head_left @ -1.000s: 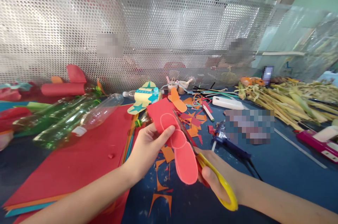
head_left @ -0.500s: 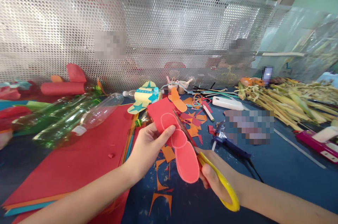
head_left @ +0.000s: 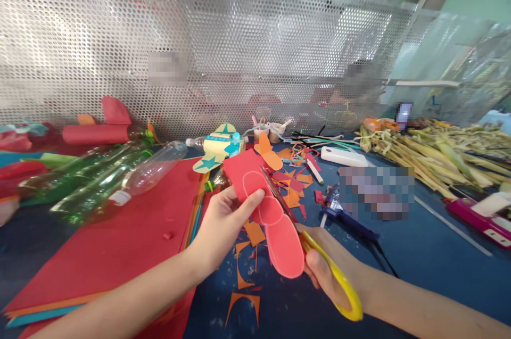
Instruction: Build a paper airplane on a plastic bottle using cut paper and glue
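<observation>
My left hand pinches a piece of red paper between thumb and fingers, above the dark blue table. Rounded outlines are drawn on the paper, and its lower end is a cut, rounded lobe. Yellow-handled scissors are gripped in my right hand, with a thumb at the handle loop. Their blades lie along the paper's right edge and point up and away. Orange and red paper scraps are scattered on the table beneath and beyond my hands.
Red paper sheets are stacked at left, with green bottles and a clear bottle behind. A blue glue gun lies right, near dried husks. A perforated metal panel stands across the back.
The lower lobe of the red paper has shifted slightly to the right. Both hands and the scissors stay almost where they were.
</observation>
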{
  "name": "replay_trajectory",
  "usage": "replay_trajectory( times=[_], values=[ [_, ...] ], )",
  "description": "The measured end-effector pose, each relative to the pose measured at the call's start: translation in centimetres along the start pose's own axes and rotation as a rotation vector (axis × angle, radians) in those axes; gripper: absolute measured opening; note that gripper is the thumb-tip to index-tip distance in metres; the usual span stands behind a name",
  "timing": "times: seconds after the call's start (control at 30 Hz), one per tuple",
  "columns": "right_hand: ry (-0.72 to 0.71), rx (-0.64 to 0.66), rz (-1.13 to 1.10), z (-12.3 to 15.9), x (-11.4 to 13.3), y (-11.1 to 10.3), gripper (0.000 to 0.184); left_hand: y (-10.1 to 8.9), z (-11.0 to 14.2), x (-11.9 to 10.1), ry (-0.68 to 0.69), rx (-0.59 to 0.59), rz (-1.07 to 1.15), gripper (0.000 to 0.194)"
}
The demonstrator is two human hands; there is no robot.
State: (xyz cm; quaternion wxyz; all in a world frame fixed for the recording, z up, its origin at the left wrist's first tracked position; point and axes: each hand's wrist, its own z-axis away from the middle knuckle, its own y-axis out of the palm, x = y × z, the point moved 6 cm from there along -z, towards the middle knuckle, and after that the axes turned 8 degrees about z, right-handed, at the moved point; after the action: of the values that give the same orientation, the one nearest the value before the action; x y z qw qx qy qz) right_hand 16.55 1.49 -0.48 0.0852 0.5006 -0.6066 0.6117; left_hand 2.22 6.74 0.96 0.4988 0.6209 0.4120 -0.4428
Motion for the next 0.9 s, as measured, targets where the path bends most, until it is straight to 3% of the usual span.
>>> replay_trajectory(
  times=[0.9],
  values=[
    [-0.023,0.042,0.014,-0.06,-0.14,0.09,0.056,-0.08,0.07,0.17,-0.024,-0.012,0.019,0.024]
  ],
)
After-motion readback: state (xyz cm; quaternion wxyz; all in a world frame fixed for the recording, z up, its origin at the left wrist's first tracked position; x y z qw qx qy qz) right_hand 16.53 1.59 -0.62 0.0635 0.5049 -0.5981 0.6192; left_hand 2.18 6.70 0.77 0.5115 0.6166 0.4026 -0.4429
